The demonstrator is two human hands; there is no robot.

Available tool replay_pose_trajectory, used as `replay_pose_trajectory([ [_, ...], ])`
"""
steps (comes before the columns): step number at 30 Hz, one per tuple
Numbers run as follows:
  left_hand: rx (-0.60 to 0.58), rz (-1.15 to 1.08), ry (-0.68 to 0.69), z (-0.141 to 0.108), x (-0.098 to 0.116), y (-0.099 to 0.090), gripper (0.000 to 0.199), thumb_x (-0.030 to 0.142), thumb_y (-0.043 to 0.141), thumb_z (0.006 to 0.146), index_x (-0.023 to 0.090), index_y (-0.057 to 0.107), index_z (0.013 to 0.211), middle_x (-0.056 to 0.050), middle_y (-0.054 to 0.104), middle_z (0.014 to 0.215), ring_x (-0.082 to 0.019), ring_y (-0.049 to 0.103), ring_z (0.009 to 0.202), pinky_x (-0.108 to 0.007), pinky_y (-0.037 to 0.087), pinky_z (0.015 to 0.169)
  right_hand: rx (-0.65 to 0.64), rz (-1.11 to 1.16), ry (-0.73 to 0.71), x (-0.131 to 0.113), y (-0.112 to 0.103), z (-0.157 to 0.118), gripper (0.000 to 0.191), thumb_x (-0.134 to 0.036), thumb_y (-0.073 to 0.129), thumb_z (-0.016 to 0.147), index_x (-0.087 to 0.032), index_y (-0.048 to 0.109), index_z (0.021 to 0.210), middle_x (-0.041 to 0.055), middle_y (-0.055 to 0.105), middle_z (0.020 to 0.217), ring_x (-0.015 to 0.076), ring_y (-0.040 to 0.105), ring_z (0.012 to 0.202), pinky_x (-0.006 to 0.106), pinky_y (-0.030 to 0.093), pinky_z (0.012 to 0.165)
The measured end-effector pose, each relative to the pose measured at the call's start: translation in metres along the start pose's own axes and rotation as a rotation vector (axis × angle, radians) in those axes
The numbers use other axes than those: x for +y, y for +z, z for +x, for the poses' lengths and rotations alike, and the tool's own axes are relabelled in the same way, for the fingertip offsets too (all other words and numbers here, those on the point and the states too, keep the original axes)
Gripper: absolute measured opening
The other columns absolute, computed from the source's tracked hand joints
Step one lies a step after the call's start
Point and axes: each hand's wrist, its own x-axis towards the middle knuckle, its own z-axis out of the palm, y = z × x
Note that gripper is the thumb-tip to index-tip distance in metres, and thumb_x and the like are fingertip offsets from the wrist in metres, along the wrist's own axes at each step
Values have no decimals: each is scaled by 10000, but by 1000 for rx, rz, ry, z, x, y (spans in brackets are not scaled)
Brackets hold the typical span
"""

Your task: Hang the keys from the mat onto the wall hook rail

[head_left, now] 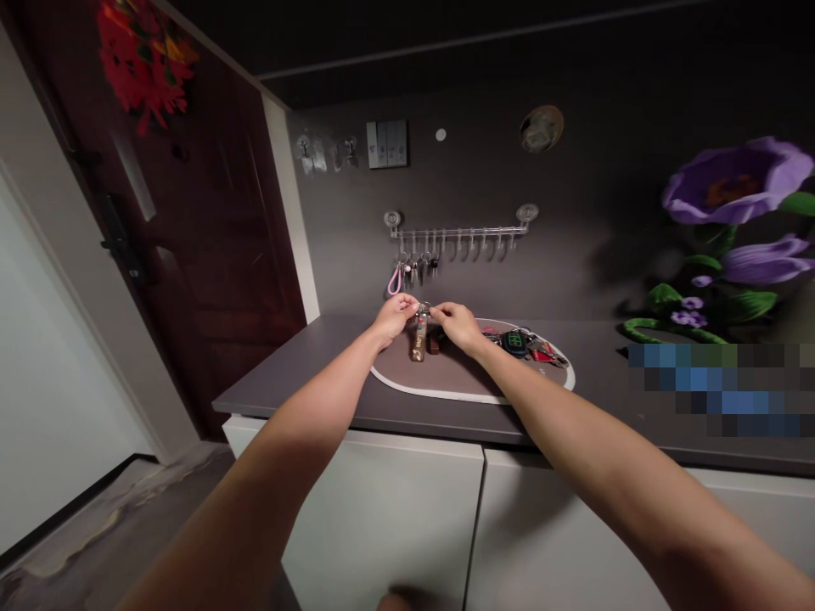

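Observation:
Between my two hands hangs a keychain point(418, 338) with a brown lettered tag, held up by its metal ring above an oval mat point(407, 382). My left hand point(396, 317) pinches the ring from the left side. My right hand point(457, 324) pinches at the ring from the right. A small dark brown piece point(434, 343) shows just right of the tag; whether it hangs from the ring I cannot tell. Further right on the mat lie a black car key fob point(514, 342) and a red key item point(543, 352), partly behind my right wrist.
A clear hook rail point(471, 231) is fixed to the wall, with several keys point(417, 267) and a pink loop point(395, 280) on its left hooks. Purple flowers point(739, 187) stand at right on the dark countertop point(286, 365). A dark red door point(210, 212) is at left.

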Motion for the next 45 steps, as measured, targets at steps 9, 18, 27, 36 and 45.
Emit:
replay_pose_trajectory([
  [9,11,148,95,0,1,2,63,160,543,712,131,503,750,26,523,671,-61,475,619,-189,372,615,51,276,-9,11,4,8,249,-355,549,699,-136,635,784,23,629,737,118,529,666,244,399,671],
  [18,-42,112,108,-1,0,3,130,140,591,671,114,525,780,9,544,717,-59,497,633,-203,397,633,89,272,-76,11,1,9,231,-353,502,718,-144,589,761,18,601,745,124,514,697,252,384,695],
  [27,-51,92,55,-1,-3,8,111,165,573,702,129,508,784,8,527,694,-68,498,628,-202,424,586,134,365,-125,18,-1,17,241,-388,473,734,-157,533,768,2,562,731,116,507,699,256,405,710],
  [36,-15,332,93,0,-11,12,81,199,477,749,134,526,748,13,538,622,-73,479,560,-195,381,555,149,519,-38,5,-7,13,262,-428,488,713,-172,492,772,-7,540,720,103,510,663,252,447,671],
  [45,-10,574,202,-2,-13,13,155,233,437,769,157,563,719,17,544,594,-95,473,549,-212,346,570,227,598,51,-10,-25,35,265,-413,511,701,-159,497,776,-23,536,632,82,505,548,226,436,577],
])
